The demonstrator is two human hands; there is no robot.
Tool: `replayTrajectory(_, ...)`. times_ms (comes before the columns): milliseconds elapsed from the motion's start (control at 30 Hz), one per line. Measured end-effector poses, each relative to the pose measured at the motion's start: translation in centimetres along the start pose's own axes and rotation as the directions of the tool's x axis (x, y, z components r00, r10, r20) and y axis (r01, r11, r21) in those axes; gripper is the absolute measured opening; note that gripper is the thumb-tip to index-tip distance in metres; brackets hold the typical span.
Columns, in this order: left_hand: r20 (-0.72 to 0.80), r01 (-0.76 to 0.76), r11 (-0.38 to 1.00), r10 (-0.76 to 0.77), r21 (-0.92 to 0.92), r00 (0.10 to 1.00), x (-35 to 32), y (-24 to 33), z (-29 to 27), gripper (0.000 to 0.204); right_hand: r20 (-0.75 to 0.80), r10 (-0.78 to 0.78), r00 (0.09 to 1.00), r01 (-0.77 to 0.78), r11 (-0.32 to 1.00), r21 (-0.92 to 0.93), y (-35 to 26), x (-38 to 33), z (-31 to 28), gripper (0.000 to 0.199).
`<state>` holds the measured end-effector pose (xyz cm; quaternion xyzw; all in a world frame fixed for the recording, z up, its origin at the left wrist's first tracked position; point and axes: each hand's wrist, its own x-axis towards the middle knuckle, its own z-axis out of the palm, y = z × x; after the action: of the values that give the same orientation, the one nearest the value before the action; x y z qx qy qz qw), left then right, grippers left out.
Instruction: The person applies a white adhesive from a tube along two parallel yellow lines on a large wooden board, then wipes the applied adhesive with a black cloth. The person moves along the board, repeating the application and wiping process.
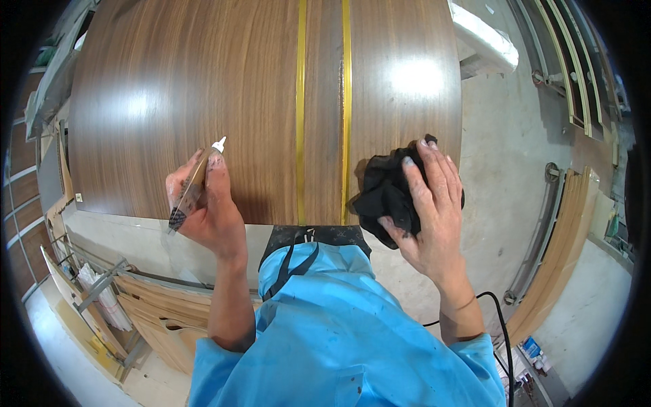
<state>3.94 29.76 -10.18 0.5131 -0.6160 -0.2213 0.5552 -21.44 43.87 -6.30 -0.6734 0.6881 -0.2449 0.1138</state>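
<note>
My left hand is closed round a slim see-through squeeze bottle with a white pointed nozzle, which tilts up and away to the right over the panel's near left part. Under my right hand is a crumpled black cloth, bunched at the near right of the panel and hanging over its front edge. The fingers lie over the cloth with the thumb on its near side. Two gold strips run lengthwise along the brown wood-grain panel between my hands. Dark smudges mark my fingers.
A white wrapped bundle juts out beyond the panel's right side. Wooden boards stand along the right, with long strips farther back. More boards lie at the lower left. A black cable hangs by my right arm.
</note>
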Motion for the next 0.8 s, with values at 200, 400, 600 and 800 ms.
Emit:
replayTrajectory(200, 0.034, 0.112, 0.994, -0.112, 0.009, 0.993, -0.3, -0.6, -1.1, 0.012, 0.02, -0.135, 0.991, 0.136, 0.99, -0.041, -1.9, 0.6, 1.7, 0.077)
replayTrajectory(400, -0.004, 0.146, 0.989, -0.146, -0.012, 0.989, -0.2, -0.7, -0.8, 0.012, 0.127, -0.098, 0.987, 0.108, 0.991, -0.076, -0.3, 2.5, 0.7, 0.062)
replayTrajectory(600, 0.011, 0.16, 0.985, -0.159, -0.06, 0.987, -0.2, 0.2, -0.4, 0.012, -0.092, -0.147, 0.985, 0.118, 0.957, -0.266, 5.3, 9.5, -1.6, 0.051)
replayTrajectory(800, -0.006, 0.13, 0.991, -0.129, 0.027, 0.992, 0.2, 0.1, -0.4, 0.014, -0.079, -0.348, 0.934, 0.331, 0.927, -0.177, 4.9, 16.1, 0.0, 0.043)
